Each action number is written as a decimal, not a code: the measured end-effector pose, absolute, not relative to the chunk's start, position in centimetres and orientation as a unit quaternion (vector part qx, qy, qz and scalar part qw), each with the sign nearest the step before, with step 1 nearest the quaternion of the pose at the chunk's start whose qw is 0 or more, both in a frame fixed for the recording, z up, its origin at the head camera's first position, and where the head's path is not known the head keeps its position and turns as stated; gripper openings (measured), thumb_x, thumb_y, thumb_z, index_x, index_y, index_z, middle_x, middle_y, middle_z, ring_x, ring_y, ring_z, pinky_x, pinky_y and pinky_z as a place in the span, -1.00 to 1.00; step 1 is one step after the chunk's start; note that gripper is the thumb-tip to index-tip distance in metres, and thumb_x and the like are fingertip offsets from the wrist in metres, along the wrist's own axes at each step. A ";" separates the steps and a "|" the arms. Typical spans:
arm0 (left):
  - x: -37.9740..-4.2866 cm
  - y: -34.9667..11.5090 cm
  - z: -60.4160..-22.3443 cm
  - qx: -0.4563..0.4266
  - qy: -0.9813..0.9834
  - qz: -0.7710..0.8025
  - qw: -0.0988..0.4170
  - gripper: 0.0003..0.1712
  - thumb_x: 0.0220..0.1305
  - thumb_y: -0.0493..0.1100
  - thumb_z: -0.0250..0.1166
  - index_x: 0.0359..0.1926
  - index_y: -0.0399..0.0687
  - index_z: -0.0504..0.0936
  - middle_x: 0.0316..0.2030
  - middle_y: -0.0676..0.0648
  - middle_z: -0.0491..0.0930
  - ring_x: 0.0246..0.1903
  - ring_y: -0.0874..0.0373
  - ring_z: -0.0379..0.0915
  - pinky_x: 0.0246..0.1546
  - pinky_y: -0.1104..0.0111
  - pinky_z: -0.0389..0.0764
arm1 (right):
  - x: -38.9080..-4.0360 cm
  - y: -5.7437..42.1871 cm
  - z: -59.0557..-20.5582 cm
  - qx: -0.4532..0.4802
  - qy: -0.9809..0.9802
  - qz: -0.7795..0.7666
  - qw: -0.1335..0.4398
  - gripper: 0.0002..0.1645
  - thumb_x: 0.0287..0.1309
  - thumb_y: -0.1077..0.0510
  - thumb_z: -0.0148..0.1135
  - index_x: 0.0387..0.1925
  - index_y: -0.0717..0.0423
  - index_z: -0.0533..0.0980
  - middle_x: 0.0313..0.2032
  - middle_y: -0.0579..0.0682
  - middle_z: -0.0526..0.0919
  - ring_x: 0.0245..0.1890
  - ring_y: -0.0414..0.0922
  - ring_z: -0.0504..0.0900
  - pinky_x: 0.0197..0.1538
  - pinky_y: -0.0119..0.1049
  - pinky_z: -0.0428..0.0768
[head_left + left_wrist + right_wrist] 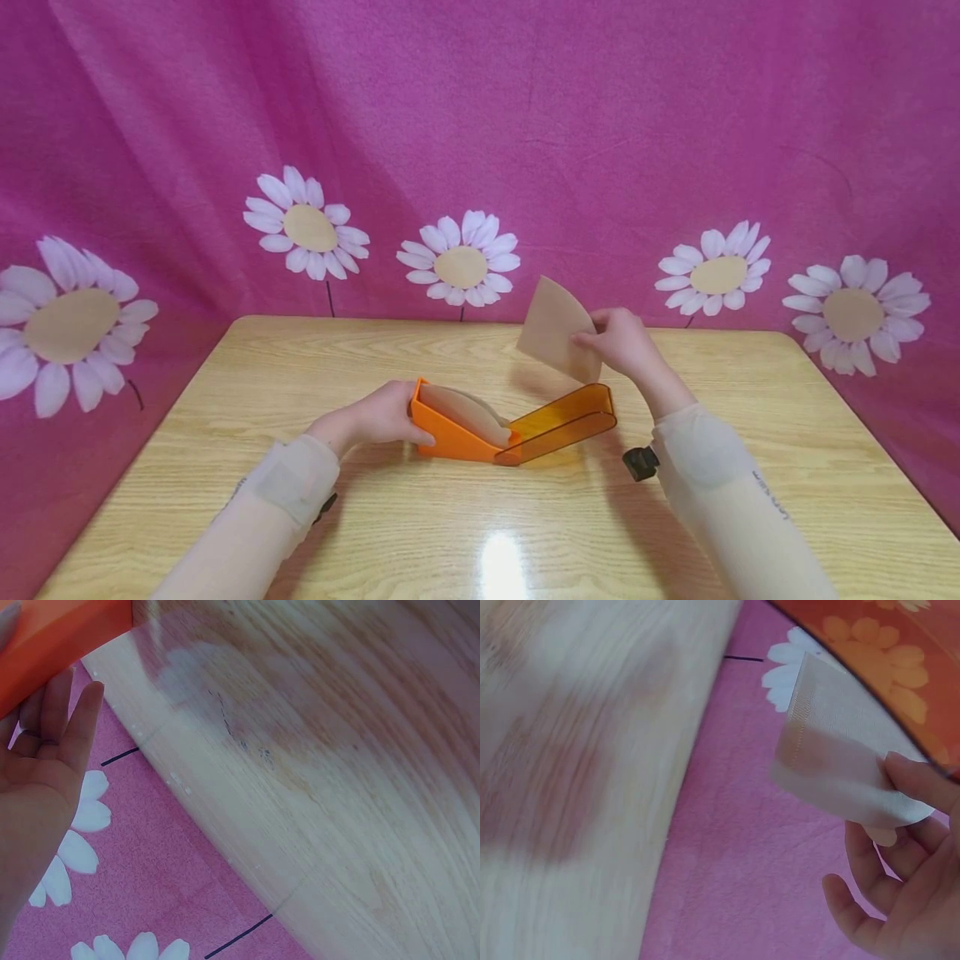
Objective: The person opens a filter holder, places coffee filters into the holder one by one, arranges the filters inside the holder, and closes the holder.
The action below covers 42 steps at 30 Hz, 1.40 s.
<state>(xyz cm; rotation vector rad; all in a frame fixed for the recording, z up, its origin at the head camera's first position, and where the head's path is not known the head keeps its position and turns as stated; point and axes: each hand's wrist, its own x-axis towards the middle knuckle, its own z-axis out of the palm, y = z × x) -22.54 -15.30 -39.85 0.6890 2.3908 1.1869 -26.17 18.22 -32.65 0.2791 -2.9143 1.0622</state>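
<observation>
An orange coffee filter holder (453, 433) stands on the table with its see-through amber lid (562, 423) swung out to the right. Several brown paper filters (471, 410) stick up inside it. My left hand (384, 414) grips the holder's left end, thumb on the near side; the left wrist view shows its fingers (56, 712) against the orange wall. Above and behind the lid, my right hand (624, 340) pinches a brown paper coffee filter (557, 327) by its curved edge. In the right wrist view, the filter's (832, 750) crimped seam shows, apart from the lid (877, 660).
The light wooden table (360, 533) reaches back to a pink cloth (570, 125) printed with white daisies (459, 267). A black wrist strap part (641, 464) hangs by the right sleeve. Light glares off the table's near middle.
</observation>
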 end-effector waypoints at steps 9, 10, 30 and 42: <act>-22.5 -15.3 -39.8 0.245 0.852 0.422 0.191 -0.55 0.01 -0.39 0.50 -0.04 -0.26 0.57 -0.25 0.02 0.64 -0.26 0.15 0.50 -0.06 0.25 0.52 | -25.6 17.4 -31.7 0.099 -0.935 0.339 0.024 -0.71 0.22 0.21 0.32 -0.16 0.43 0.62 -0.22 0.28 0.70 -0.28 0.07 0.58 -0.15 -0.10 0.51; -22.5 -15.3 -39.8 0.247 0.851 0.422 0.191 -0.55 0.02 -0.39 0.50 -0.04 -0.26 0.57 -0.25 0.02 0.64 -0.26 0.15 0.50 -0.06 0.25 0.52 | -25.6 17.3 -31.6 0.100 -0.936 0.337 0.025 -0.71 0.23 0.21 0.32 -0.17 0.43 0.62 -0.23 0.27 0.70 -0.28 0.07 0.57 -0.15 -0.10 0.51; -22.5 -15.4 -39.8 0.253 0.854 0.413 0.188 -0.55 0.03 -0.35 0.51 -0.03 -0.25 0.57 -0.24 0.02 0.62 -0.25 0.13 0.49 -0.04 0.23 0.51 | -23.8 15.0 -29.8 0.127 -0.928 0.349 0.032 -0.79 0.21 0.24 0.35 -0.25 0.38 0.63 -0.31 0.21 0.71 -0.35 0.02 0.57 -0.24 -0.17 0.52; -22.5 -15.4 -39.8 0.251 0.853 0.417 0.189 -0.55 0.04 -0.36 0.51 -0.03 -0.25 0.56 -0.24 0.02 0.63 -0.25 0.12 0.50 -0.03 0.23 0.52 | -22.8 13.8 -29.2 0.150 -0.924 0.350 0.028 -0.83 0.19 0.24 0.38 -0.46 0.22 0.57 -0.40 0.10 0.68 -0.35 0.01 0.57 -0.29 -0.21 0.45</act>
